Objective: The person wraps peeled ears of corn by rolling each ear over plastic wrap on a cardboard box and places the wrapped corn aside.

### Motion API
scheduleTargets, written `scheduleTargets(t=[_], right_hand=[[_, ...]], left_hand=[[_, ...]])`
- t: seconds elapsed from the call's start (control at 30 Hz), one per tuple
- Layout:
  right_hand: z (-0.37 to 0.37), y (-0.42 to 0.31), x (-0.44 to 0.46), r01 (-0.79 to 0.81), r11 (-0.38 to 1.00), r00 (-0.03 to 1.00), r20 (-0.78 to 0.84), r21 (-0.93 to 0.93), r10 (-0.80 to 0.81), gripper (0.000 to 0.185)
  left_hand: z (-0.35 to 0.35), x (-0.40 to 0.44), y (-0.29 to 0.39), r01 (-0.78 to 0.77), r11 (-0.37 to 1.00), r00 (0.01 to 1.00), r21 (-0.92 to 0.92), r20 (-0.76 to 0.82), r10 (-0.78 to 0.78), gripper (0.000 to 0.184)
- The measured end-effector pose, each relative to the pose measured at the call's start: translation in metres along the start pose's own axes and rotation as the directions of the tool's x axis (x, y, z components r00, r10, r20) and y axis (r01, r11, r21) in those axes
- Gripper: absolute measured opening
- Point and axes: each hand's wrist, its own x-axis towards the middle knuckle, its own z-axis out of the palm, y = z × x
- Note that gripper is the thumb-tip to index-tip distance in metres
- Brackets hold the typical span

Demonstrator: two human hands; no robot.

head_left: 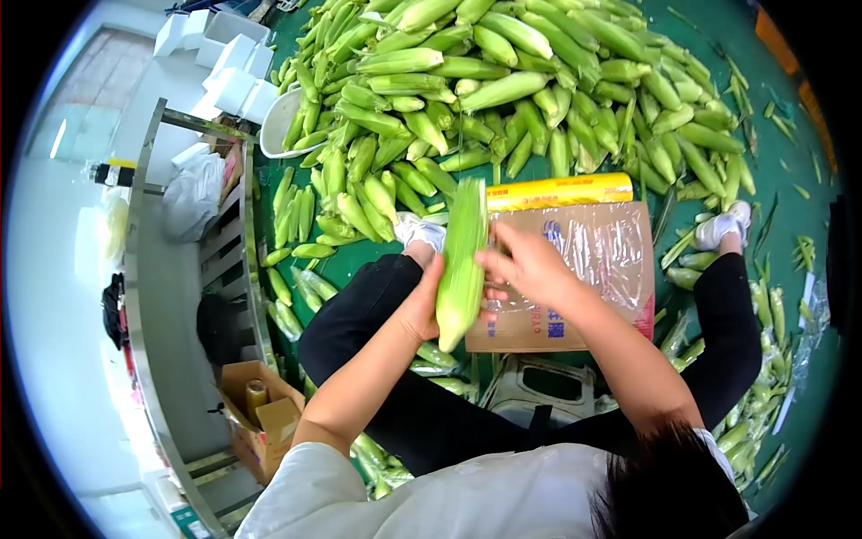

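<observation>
"Green floor (339, 266) carries the layout. List the items on it, largest first."

"Item one: the corn pile (503, 90), spread across the far side. Item two: the cardboard carton (633, 220), between the person's legs (729, 341), with transparent film (611, 256) over its top. Item three: the yellow roll (575, 190), lying along the carton's far edge."

"Specify the work position."

"One ear of corn (462, 260) is raised at the carton's left edge, narrow end towards the near side. The left grip (420, 301) is clasped around its near left side. The right grip (534, 265) is partly curled beside its right side; whether it bears on the husk cannot be told."

"Define the step in hand and the next requirement."

"As judged from this pose: positioning a single ear between both grips. The next move calls for steady left support and light, controlled right contact."

"State the visibility limits."

"The pile's far edge is cut off. Dark hair (669, 490) covers part of the near right. Glare prevents confirming any film on the ear. Smallest: the fingertips (492, 294) at its right side; their owner is unclear."
</observation>
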Motion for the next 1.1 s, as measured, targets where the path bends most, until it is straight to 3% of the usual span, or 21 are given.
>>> scheduleTargets(t=[0.1, 0.17, 0.23, 0.27, 0.3, 0.33, 0.37, 0.43, 0.47, 0.5, 0.53, 0.6, 0.67, 0.7, 0.77, 0.83, 0.9, 0.93, 0.97, 1.03, 1.1], right_hand=[[-0.032, -0.018, -0.043, 0.109, 0.803, 0.976, 0.215, -0.586, 0.024, 0.030], [-0.068, 0.004, -0.090, 0.234, 0.712, 0.958, 0.283, -0.662, -0.053, 0.017], [-0.150, 0.029, -0.131, 0.110, 0.681, 0.991, 0.032, -0.724, -0.126, 0.018], [-0.200, 0.038, -0.149, -0.172, 0.403, 0.968, -0.229, -0.899, -0.097, 0.014], [-0.263, 0.043, -0.171, -0.656, 0.512, 0.689, -0.716, -0.554, 0.108, 0.023], [-0.361, 0.102, -0.230, -0.617, 0.540, 0.579, -0.795, -0.573, -0.182, 0.036], [-0.411, 0.108, -0.263, -0.857, 0.245, 0.380, -0.876, -0.454, -0.296, 0.050], [-0.359, 0.075, -0.191, -0.783, 0.361, 0.429, -0.860, -0.506, -0.276, 0.057], [-0.310, 0.063, -0.139, -0.641, 0.583, 0.503, -0.847, -0.500, -0.174, 0.059], [-0.250, 0.056, -0.078, -0.484, 0.820, 0.624, -0.778, -0.304, 0.080, 0.061], [-0.192, 0.054, -0.018, -0.405, 0.914, 0.731, -0.598, 0.007, 0.329, 0.064], [-0.097, 0.053, 0.096, -0.389, 0.774, 0.832, -0.171, 0.500, 0.528, 0.071], [-0.028, 0.094, 0.212, -0.285, 0.580, 0.839, -0.093, 0.763, 0.536, 0.080], [-0.004, 0.096, 0.259, -0.358, 0.377, 0.756, 0.029, 0.854, 0.654, 0.060], [0.032, 0.163, 0.333, -0.208, -0.023, 0.834, 0.190, 0.978, 0.519, 0.032], [0.026, 0.059, 0.286, -0.132, 0.571, 0.825, -0.230, 0.810, 0.517, 0.021], [-0.006, 0.020, 0.228, -0.197, 0.756, 0.913, -0.163, 0.625, 0.373, 0.020], [-0.028, 0.022, 0.205, -0.119, 0.923, 0.945, -0.244, 0.366, 0.219, 0.022], [-0.057, 0.039, 0.193, -0.102, 0.986, 0.900, -0.411, 0.130, 0.147, 0.024], [-0.141, 0.021, 0.145, -0.095, 0.961, 0.829, -0.515, 0.258, 0.220, 0.019], [-0.210, 0.037, 0.114, 0.028, 0.986, 0.840, -0.539, 0.166, 0.067, 0.025]], left_hand=[[-0.007, 0.000, -0.028, 0.101, 0.969, 0.988, 0.224, -0.133, -0.073, 0.072], [0.003, 0.013, -0.037, -0.090, 0.980, 0.979, 0.177, -0.162, 0.120, 0.064], [-0.010, 0.023, -0.031, -0.160, 0.987, 0.922, -0.002, -0.359, 0.148, 0.061], [-0.017, 0.027, -0.023, -0.228, 0.969, 0.868, -0.093, -0.470, 0.159, 0.064], [-0.027, 0.029, -0.012, -0.294, 0.923, 0.853, -0.249, -0.504, 0.136, 0.068], [-0.032, 0.027, 0.001, -0.331, 0.925, 0.827, -0.187, -0.530, 0.188, 0.069], [-0.034, 0.026, 0.012, -0.368, 0.921, 0.798, -0.126, -0.551, 0.243, 0.071], [-0.027, 0.025, 0.023, -0.389, 0.905, 0.819, -0.171, -0.514, 0.255, 0.066], [-0.021, 0.026, 0.025, -0.382, 0.904, 0.832, -0.192, -0.496, 0.246, 0.064], [-0.019, 0.028, 0.028, -0.364, 0.908, 0.846, -0.207, -0.480, 0.230, 0.063], [-0.022, 0.031, 0.027, -0.302, 0.915, 0.874, -0.267, -0.460, 0.155, 0.059], [-0.020, 0.035, 0.025, -0.275, 0.918, 0.875, -0.285, -0.470, 0.116, 0.058], [-0.039, 0.041, 0.017, -0.275, 0.924, 0.865, -0.267, -0.488, 0.117, 0.058], [-0.050, 0.043, 0.013, -0.280, 0.926, 0.851, -0.255, -0.513, 0.116, 0.058], [-0.067, 0.042, 0.008, -0.239, 0.950, 0.822, -0.200, -0.562, 0.088, 0.059], [-0.073, 0.047, 0.008, -0.160, 0.980, 0.805, -0.119, -0.590, 0.060, 0.061], [-0.064, 0.053, 0.004, -0.141, 0.990, 0.812, 0.020, -0.570, 0.126, 0.053], [-0.065, 0.057, -0.001, -0.096, 0.995, 0.834, 0.034, -0.542, 0.099, 0.053], [-0.065, 0.060, -0.004, -0.048, 0.997, 0.855, 0.059, -0.514, 0.071, 0.052], [-0.051, 0.058, -0.009, 0.044, 0.996, 0.860, 0.080, -0.511, 0.003, 0.055], [-0.045, 0.060, -0.019, 0.043, 0.992, 0.886, 0.118, -0.462, 0.017, 0.057]])
